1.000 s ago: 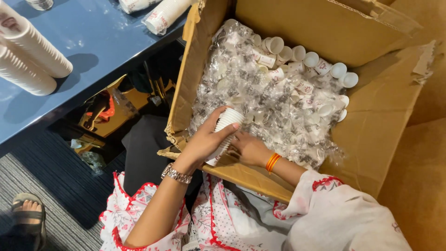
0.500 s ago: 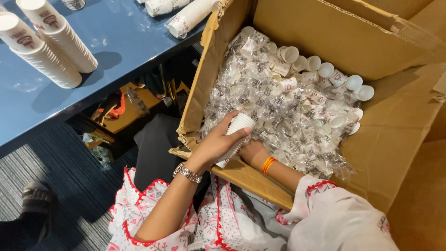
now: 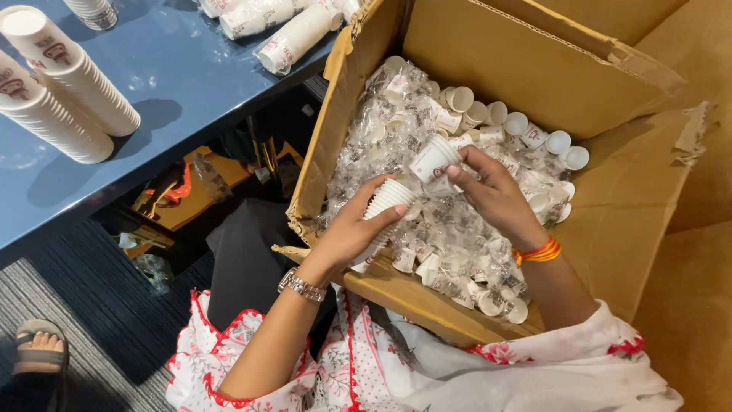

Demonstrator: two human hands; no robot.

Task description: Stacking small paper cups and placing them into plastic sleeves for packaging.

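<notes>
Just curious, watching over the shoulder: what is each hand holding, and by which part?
Left hand wraps a stack of paper cups around its side; right hand pinches a single paper cup by its base.

Tilted white paper cup above nested white cup stack

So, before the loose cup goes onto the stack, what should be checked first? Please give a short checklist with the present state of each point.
1. Left hand holds the stack of cups firmly: ok, the fingers wrap around it.
2. Right hand holds the single cup: ok, pinched by the fingertips.
3. Single cup and stack are apart: ok, a gap shows between them.
4. Open end of the stack faces the single cup: cannot tell, the hand hides that end.
5. Single cup is free of plastic wrap: cannot tell, clear wrap lies right behind it.
6. Cardboard box is open, with room for both hands: ok.
</notes>
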